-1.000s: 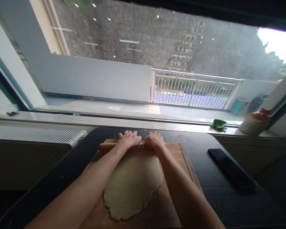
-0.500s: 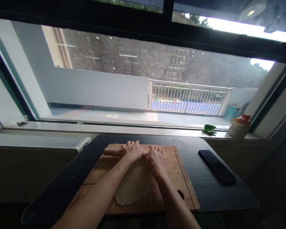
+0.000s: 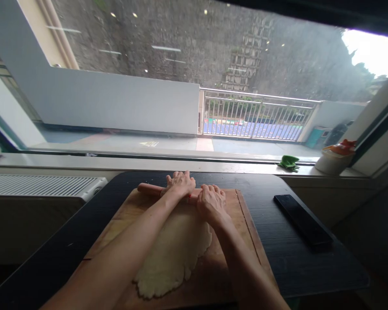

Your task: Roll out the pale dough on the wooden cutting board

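A wooden rolling pin lies crosswise near the far edge of a wooden cutting board. My left hand rests over its middle, fingers bent across the top. Just to the right, my right hand is curled over the pin's right part and hides that end. From under the pin a flat sheet of pale dough stretches toward me, its near edge ragged. My left forearm covers part of the dough's left side.
The board sits on a dark table, with a black phone to its right. A green crumpled item and a pale pot with an orange top stand on the windowsill. A white radiator is at left.
The view has tipped downward and come closer, so the window frame's top is mostly gone. Both hands stay on the rolling pin at the board's far side; more of the dough shows.
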`<state>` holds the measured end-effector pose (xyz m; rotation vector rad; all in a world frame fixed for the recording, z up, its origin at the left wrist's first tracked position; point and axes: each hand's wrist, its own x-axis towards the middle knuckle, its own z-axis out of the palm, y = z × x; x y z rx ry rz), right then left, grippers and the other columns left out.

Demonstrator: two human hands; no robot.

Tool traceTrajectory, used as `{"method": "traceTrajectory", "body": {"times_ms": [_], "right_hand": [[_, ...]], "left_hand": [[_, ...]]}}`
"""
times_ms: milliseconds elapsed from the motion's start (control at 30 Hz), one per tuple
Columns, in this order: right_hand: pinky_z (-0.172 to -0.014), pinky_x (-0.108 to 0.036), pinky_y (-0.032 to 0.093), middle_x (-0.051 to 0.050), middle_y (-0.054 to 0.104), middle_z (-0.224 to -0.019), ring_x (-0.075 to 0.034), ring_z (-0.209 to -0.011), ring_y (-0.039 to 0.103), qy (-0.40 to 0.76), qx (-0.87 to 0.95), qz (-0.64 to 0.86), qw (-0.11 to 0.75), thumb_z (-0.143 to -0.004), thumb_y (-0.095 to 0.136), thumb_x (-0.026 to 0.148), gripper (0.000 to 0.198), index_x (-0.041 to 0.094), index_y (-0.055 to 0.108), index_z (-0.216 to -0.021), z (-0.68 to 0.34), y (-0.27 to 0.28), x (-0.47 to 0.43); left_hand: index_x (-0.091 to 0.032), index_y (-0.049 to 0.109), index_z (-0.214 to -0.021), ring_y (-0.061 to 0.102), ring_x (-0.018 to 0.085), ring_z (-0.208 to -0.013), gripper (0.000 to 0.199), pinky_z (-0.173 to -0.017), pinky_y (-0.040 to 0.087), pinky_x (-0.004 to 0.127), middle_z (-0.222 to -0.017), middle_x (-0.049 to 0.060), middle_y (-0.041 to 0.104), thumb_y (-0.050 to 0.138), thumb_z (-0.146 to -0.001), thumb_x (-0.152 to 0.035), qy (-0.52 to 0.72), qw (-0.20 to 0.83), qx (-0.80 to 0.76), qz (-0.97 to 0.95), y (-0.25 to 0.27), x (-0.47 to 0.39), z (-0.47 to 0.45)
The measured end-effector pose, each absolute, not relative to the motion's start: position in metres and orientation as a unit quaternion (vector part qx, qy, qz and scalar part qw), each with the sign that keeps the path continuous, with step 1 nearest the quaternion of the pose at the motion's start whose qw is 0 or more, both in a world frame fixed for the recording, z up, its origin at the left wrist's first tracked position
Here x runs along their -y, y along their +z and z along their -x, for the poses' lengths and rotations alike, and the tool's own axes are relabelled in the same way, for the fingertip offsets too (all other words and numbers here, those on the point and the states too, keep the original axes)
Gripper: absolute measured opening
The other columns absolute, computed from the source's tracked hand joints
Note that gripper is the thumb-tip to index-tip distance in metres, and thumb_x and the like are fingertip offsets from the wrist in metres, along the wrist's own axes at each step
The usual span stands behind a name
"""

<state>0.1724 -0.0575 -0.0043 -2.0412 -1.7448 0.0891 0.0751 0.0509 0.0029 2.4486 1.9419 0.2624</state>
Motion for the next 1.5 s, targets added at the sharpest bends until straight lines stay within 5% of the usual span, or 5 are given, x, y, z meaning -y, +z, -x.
{"method": "traceTrajectory", "body": {"times_ms": [400, 633, 900, 1100, 1500], "right_hand": [[-0.103, -0.036, 0.019, -0.010, 0.048, -0.130, -0.024, -0.127, 0.030, -0.017, 0.648, 0.727, 0.226, -0.094, 0.028, 0.031, 0.037, 0.019, 0.054, -0.117, -0.158, -0.009, 0.100], [-0.093, -0.038, 0.031, -0.013, 0.059, -0.112, -0.024, -0.111, 0.046, 0.044, 0.657, 0.735, 0.163, -0.091, 0.032, 0.032, 0.034, 0.018, 0.061, -0.103, -0.180, 0.009, 0.074], [-0.094, -0.042, 0.028, -0.010, 0.051, -0.123, -0.025, -0.119, 0.036, 0.037, 0.646, 0.744, 0.168, -0.090, 0.030, 0.031, 0.036, 0.021, 0.059, -0.108, -0.194, 0.002, 0.031], [-0.088, -0.041, 0.034, -0.011, 0.056, -0.117, -0.027, -0.110, 0.046, 0.056, 0.642, 0.750, 0.148, -0.086, 0.035, 0.030, 0.035, 0.020, 0.060, -0.109, -0.203, 0.000, 0.000], [-0.086, -0.035, 0.036, -0.011, 0.062, -0.108, -0.024, -0.101, 0.054, 0.054, 0.645, 0.750, 0.137, -0.089, 0.032, 0.033, 0.036, 0.018, 0.064, -0.098, -0.191, 0.002, 0.041]], "left_hand": [[-0.024, 0.053, -0.118, 0.041, 0.027, -0.122, 0.045, -0.100, 0.025, 0.053, -0.127, 0.010, 0.055, 0.025, -0.086, -0.038, 0.083, -0.008, -0.619, -0.781, 0.007, 0.002, -0.053], [-0.025, 0.050, -0.125, 0.037, 0.028, -0.125, 0.047, -0.103, 0.020, 0.054, -0.130, 0.009, 0.053, 0.026, -0.086, -0.036, 0.071, -0.028, -0.594, -0.801, 0.001, 0.015, -0.046], [-0.026, 0.045, -0.128, 0.038, 0.027, -0.125, 0.050, -0.100, 0.025, 0.053, -0.133, 0.010, 0.051, 0.027, -0.084, -0.041, 0.062, 0.007, -0.599, -0.798, 0.001, -0.029, -0.058], [-0.022, 0.048, -0.122, 0.044, 0.028, -0.118, 0.048, -0.094, 0.033, 0.051, -0.125, 0.013, 0.055, 0.033, -0.080, -0.038, 0.050, 0.018, -0.610, -0.790, 0.001, -0.061, -0.068], [-0.026, 0.050, -0.123, 0.041, 0.028, -0.123, 0.050, -0.099, 0.025, 0.057, -0.130, 0.009, 0.053, 0.022, -0.086, -0.045, 0.051, 0.022, -0.593, -0.803, 0.004, -0.022, -0.056]]}}
